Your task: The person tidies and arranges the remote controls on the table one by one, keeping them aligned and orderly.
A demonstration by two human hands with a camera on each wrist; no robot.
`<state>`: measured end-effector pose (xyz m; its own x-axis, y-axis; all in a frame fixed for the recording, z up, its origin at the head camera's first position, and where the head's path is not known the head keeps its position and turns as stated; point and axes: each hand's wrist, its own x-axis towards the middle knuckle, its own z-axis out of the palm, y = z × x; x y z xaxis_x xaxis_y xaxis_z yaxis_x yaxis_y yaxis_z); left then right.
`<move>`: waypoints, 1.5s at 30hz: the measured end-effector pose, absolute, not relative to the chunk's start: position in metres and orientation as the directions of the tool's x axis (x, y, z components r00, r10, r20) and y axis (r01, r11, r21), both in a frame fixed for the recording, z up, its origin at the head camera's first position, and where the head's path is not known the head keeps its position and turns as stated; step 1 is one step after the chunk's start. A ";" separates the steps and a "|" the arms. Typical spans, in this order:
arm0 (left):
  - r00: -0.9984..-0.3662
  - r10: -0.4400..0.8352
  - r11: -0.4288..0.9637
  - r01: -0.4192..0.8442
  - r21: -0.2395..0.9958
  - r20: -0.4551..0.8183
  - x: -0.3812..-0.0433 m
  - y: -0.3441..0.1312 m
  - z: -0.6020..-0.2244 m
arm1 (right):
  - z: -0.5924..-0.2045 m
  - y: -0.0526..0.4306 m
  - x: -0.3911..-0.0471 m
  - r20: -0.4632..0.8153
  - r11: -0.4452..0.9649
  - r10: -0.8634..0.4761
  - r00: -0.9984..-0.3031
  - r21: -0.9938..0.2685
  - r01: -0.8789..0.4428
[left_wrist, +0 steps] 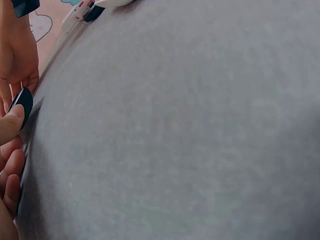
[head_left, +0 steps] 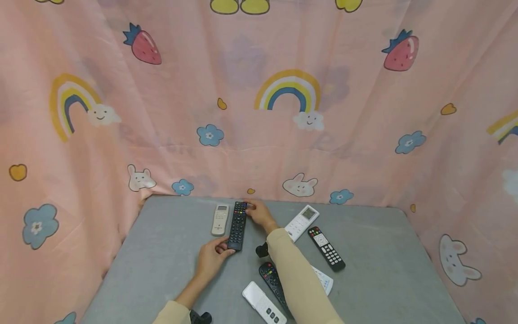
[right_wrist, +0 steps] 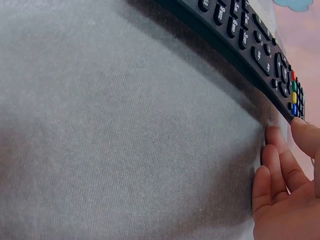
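Black remote (head_left: 237, 226), slim, probably plastic

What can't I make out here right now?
Head view: part of the dark remote, behind the right sleeve.
Head view: part of the white remote peeking past that sleeve, behind it.
Head view: button labels on the held black remote, too small.
Left wrist view: part of the left hand, cut by the left edge.

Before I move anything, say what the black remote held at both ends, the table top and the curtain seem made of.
Black remote: probably hard matte plastic, from its evenly dull shell. Table top: seemingly dull gray cloth, showing a fine weave. Curtain: likely matte printed fabric, hanging in folds.
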<state>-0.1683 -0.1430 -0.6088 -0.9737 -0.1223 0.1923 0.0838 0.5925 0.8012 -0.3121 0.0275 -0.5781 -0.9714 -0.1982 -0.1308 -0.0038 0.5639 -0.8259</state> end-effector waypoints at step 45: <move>-0.974 -0.138 0.651 0.046 0.758 0.178 -0.171 -0.144 -0.618 | -0.574 0.016 -0.309 -0.224 0.653 -0.210 -0.952 -0.757 0.034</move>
<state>-0.1713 -0.1438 -0.6177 -0.9743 -0.1381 0.1780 0.0462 0.6509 0.7577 -0.3092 0.0164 -0.5738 -0.9516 -0.2103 -0.2243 0.0340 0.6531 -0.7565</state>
